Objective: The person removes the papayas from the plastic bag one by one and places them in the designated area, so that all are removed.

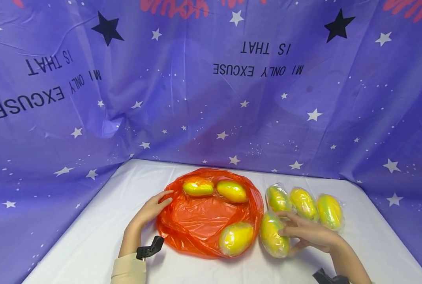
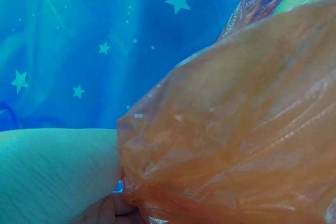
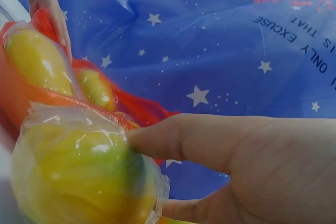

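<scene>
A red plastic bag point(image 1: 203, 215) lies with its mouth spread wide and three yellow-green mangoes inside. Two of them, including the back right mango point(image 1: 231, 191), sit at the far side. A front mango point(image 1: 236, 239) in clear wrap is nearer me. At the bag's left rim, my left hand point(image 1: 149, 209) holds the plastic; in the left wrist view the bag point(image 2: 226, 129) partly covers its fingers. My right hand point(image 1: 308, 232) grips a wrapped mango point(image 1: 274, 235) just right of the bag. Thumb and fingers lie against that mango point(image 3: 84, 171) in the right wrist view.
Three more wrapped mangoes stand in a row at the right: a left one point(image 1: 278, 198), a middle one point(image 1: 304, 203) and a right one point(image 1: 329, 212). A white cloth point(image 1: 193, 272) covers the table. Behind it hangs a purple star-printed curtain point(image 1: 182, 98).
</scene>
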Motion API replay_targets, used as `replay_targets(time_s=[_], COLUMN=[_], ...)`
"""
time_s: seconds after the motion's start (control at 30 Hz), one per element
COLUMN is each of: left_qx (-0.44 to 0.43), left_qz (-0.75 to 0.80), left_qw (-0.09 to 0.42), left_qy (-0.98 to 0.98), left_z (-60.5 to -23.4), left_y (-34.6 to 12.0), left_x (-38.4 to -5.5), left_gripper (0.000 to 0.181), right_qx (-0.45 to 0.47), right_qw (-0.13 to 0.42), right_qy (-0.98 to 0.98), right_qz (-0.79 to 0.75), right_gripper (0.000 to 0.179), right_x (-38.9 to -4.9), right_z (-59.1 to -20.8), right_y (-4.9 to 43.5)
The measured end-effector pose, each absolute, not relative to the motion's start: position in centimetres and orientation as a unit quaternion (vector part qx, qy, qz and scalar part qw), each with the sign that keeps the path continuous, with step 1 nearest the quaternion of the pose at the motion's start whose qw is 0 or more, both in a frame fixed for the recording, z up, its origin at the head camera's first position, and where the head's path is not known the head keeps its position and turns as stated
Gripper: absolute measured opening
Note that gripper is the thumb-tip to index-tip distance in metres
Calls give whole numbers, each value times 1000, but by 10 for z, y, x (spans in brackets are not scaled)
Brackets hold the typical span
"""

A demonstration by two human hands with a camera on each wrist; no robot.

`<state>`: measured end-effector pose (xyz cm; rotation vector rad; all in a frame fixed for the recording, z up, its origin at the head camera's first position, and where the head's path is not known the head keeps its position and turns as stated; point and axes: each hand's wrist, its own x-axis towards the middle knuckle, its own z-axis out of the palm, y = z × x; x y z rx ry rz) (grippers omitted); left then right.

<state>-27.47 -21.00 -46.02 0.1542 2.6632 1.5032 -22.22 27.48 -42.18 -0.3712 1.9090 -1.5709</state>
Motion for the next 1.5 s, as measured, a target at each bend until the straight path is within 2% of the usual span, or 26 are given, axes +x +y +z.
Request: replay_targets(time_s=[1.03, 1.5], left_qx=[52, 60], left_qz=[492, 492], left_qw=[43, 36], left_qy=[868, 868], left_z=[-461, -464], left_y=[-210, -212], left_x=[-276, -278], left_gripper=[45, 44], right_qx=[-107, -109], right_qw=[312, 305], right_qy=[718, 717], right_qz=[-613, -617], right_gripper=[73, 68], right_x=[-229, -228], right_z=[-432, -431], right_y=[271, 275])
